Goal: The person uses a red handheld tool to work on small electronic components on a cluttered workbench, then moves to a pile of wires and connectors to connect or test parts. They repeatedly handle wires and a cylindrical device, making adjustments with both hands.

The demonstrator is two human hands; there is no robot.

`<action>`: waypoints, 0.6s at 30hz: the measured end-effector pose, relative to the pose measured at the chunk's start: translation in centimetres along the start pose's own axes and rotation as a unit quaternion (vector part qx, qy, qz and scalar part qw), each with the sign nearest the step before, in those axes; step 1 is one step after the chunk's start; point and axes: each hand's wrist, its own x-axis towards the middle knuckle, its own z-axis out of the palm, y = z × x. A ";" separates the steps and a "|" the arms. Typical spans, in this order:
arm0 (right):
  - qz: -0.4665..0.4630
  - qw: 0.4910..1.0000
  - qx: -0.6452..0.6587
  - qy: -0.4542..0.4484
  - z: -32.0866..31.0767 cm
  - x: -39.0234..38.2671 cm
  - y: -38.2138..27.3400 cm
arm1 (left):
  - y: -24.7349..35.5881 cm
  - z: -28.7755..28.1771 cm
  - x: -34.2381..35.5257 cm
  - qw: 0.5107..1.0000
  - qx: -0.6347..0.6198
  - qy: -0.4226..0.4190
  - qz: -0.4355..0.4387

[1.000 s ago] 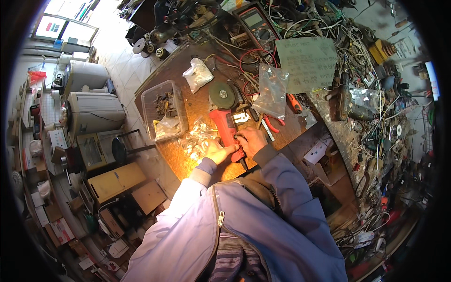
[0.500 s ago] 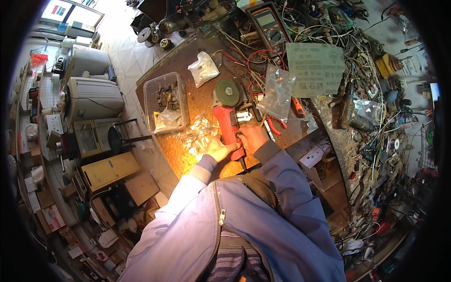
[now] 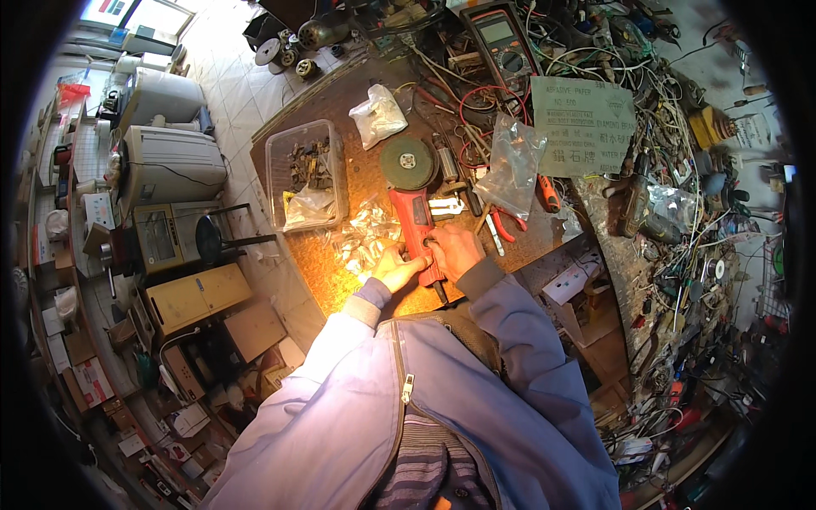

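Two bare hands closed on a red angle grinder [image 3: 416,223] at the centre of the frame, its greenish disc [image 3: 407,163] pointing toward the top. The left hand [image 3: 397,269] curled its fingers against the tool's rear left side, thumb laid along the body; the right hand [image 3: 456,252] was bent around the opposite side, its fingertips partly hidden. Whether the grinder rested on the wooden bench [image 3: 327,98] could not be told. Its tail lay close to the bench's near edge, just below the hands. To the left, a clear bag of small parts [image 3: 367,238] and a clear plastic box [image 3: 344,195] crowded the space; to the right, red-handled pliers [image 3: 508,226] lay near the right hand. Bare wood showed at the bench's upper left and toward its right edge. Compared with half a second earlier, the grip was unchanged, but the disc had swung left, closer to the white bag [image 3: 377,117], and the whole view had shifted slightly.
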 end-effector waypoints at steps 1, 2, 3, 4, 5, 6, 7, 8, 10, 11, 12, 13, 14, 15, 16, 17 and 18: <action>0.009 1.000 0.013 -0.001 0.1 -0.1 -0.3 | 1.5 0.3 -0.7 0.999 0.025 0.019 -0.014; 0.016 0.997 0.071 -0.007 1.2 -0.2 0.6 | 3.1 0.5 -1.6 0.998 0.050 0.037 -0.029; 0.024 0.991 0.130 -0.012 3.1 -0.2 2.2 | 4.3 0.5 -2.3 0.994 0.078 0.056 -0.044; 0.031 0.987 0.158 -0.021 3.9 -0.1 2.3 | 3.1 0.2 -2.1 0.993 0.090 0.064 -0.031; 0.039 0.982 0.185 -0.029 4.5 0.0 2.5 | 0.8 -0.1 -1.5 0.992 0.102 0.073 -0.019; 0.049 0.983 0.175 -0.036 4.3 0.1 1.9 | 0.7 -0.2 -1.4 0.991 0.112 0.080 -0.004; 0.058 0.979 0.192 -0.039 4.5 0.2 1.9 | 0.8 0.0 -1.6 0.986 0.139 0.088 0.006; 0.066 0.975 0.209 -0.042 4.7 0.3 1.9 | 0.4 0.0 -1.5 0.992 0.100 0.079 0.016; 0.116 0.948 0.290 -0.053 4.6 0.7 1.8 | -0.9 0.0 -1.0 0.997 0.016 0.062 0.036; 0.157 0.929 0.330 -0.060 4.5 0.9 1.7 | -2.0 -0.1 -0.6 0.996 0.031 0.068 0.046; 0.229 0.900 0.365 -0.075 3.1 1.4 -0.2 | -1.1 -0.1 -0.8 0.997 0.038 0.066 0.030; 0.244 0.893 0.371 -0.076 2.4 1.5 -1.0 | 0.8 -0.1 -1.4 0.997 0.044 0.064 0.014; 0.258 0.886 0.378 -0.077 1.7 1.7 -2.0 | 1.7 -0.1 -1.7 0.997 0.051 0.062 -0.002; 0.216 0.904 0.363 -0.069 1.5 1.5 -2.5 | 1.0 -0.2 -1.4 0.995 0.064 0.071 0.009; 0.189 0.918 0.343 -0.063 1.5 1.4 -2.6 | -0.1 -0.2 -0.9 0.994 0.077 0.080 0.020; 0.162 0.931 0.323 -0.055 1.4 1.3 -2.7 | -1.2 -0.1 -0.6 0.992 0.090 0.088 0.031; 0.149 0.941 0.299 -0.047 1.3 1.4 -2.6 | -1.2 -0.2 -0.5 0.991 0.094 0.088 0.036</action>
